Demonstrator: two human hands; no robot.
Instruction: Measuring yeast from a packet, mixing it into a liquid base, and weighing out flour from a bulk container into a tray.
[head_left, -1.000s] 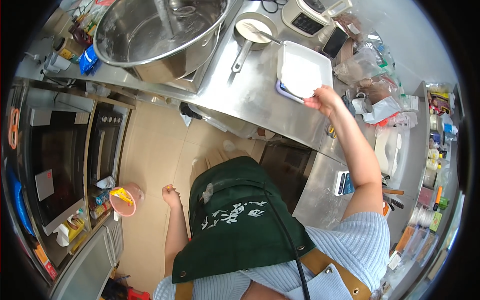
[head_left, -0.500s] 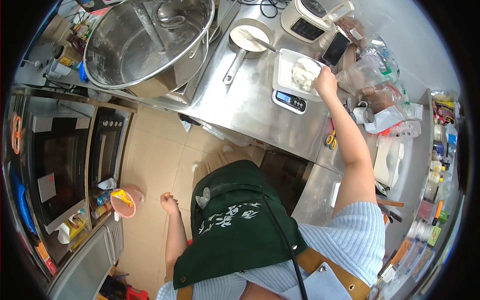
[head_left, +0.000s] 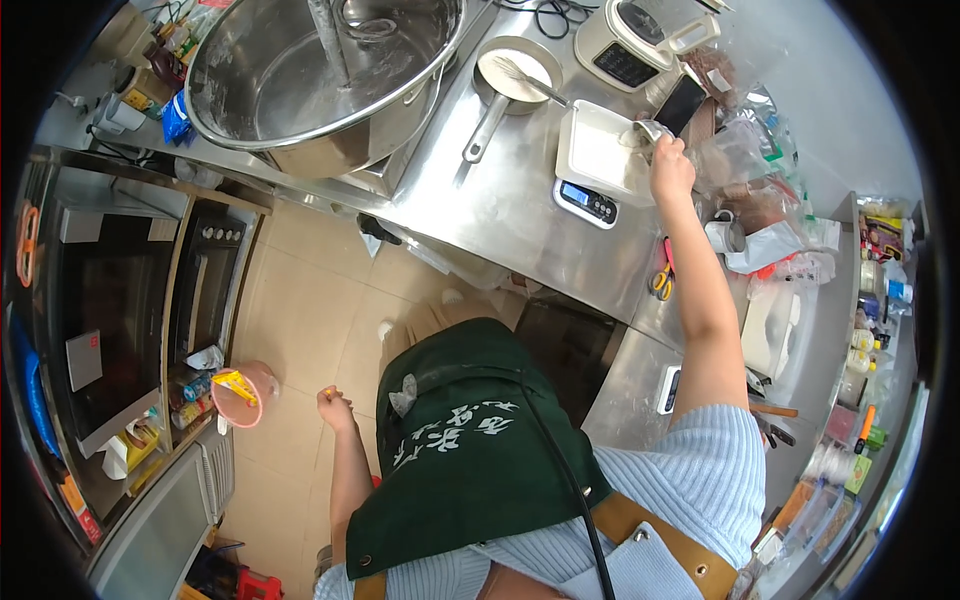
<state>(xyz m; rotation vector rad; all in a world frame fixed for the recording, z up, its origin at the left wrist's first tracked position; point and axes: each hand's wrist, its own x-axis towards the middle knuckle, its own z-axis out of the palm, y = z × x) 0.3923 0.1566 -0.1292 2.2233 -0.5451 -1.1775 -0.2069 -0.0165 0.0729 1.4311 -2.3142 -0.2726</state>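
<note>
At the far right of the counter, my right hand [head_left: 672, 172] is closed around a shiny, scoop-like utensil [head_left: 652, 130]. The utensil hangs over the right rim of a white rectangular tub [head_left: 572, 165], which has white contents spread inside. Under the tub sits a digital kitchen scale [head_left: 586, 204] with a lit display. Left of the tub, a saucepan [head_left: 490, 125] holds something white, with a whisk [head_left: 532, 80] resting in it. My left hand [head_left: 336, 410] hangs low above the floor, fingers curled; what they hold, if anything, is too small to make out.
A large steel mixer bowl [head_left: 270, 140] stands at the far left. A white countertop appliance [head_left: 620, 50] and a phone [head_left: 681, 105] are behind the tub. Scissors [head_left: 661, 282] lie near the right edge, beside clustered bags. A pink bin [head_left: 262, 405] stands on the floor.
The white fluffy mass that was at my right hand over the tub no longer shows as a heap. My right hand has moved slightly toward the right, with the shiny utensil now visible.
</note>
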